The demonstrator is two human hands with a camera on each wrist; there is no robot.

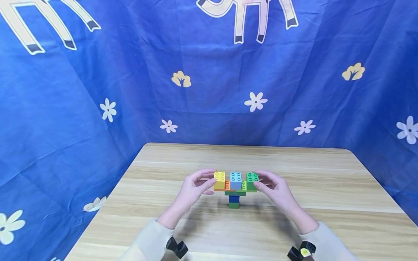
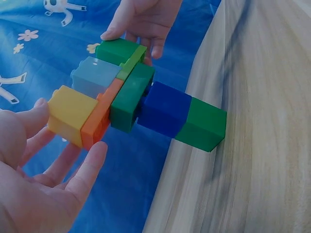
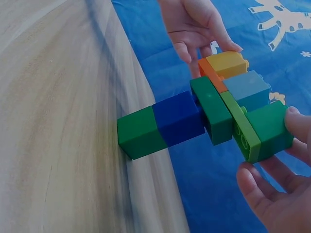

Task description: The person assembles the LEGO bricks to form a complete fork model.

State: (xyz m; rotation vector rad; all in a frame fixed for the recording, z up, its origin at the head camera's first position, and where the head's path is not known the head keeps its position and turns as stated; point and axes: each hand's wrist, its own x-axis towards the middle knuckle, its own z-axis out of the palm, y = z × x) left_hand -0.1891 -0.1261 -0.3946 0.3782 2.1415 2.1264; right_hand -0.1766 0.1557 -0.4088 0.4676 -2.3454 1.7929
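A toy-brick structure stands upright on the table, in the middle of the head view. Its column is a green base brick (image 1: 233, 205) under a dark blue brick (image 1: 233, 199), topped by a wider green brick (image 2: 131, 99). Across that lie an orange plate (image 2: 99, 116) and a lime plate (image 3: 241, 127), side by side. A yellow brick (image 1: 219, 183), a light blue brick (image 1: 236, 183) and a green end brick (image 1: 251, 185) form the top row. My left hand (image 1: 196, 186) pinches the yellow brick between thumb and fingers. On the opposite end, my right hand (image 1: 277, 188) pinches the green end brick.
The light wooden table (image 1: 156, 163) has rounded far corners. Blue curtain cloth (image 1: 209, 116) printed with flowers and animal legs hangs behind it and along both sides. Black devices (image 1: 177, 248) are strapped at both wrists, over pale sleeves (image 1: 148, 237).
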